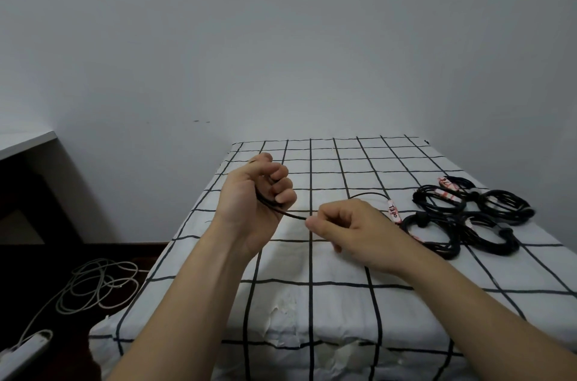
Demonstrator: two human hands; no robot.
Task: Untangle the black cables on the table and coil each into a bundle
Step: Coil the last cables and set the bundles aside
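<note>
From the head camera, I am seeing my left hand (256,202) curling its fingers round strands of a thin black cable (295,215), raised above the white cloth with black grid lines (312,302) covering the table. My right hand (346,229) is pinching the same cable close beside it. Several coiled black cable bundles (468,215) are lying on the cloth to the right.

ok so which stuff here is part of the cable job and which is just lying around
Part of the job:
- black cable, gripped by the left hand and pinched by the right hand
- coiled black bundles
- checked table

Lying about:
- white cable on the floor
- power strip
</note>
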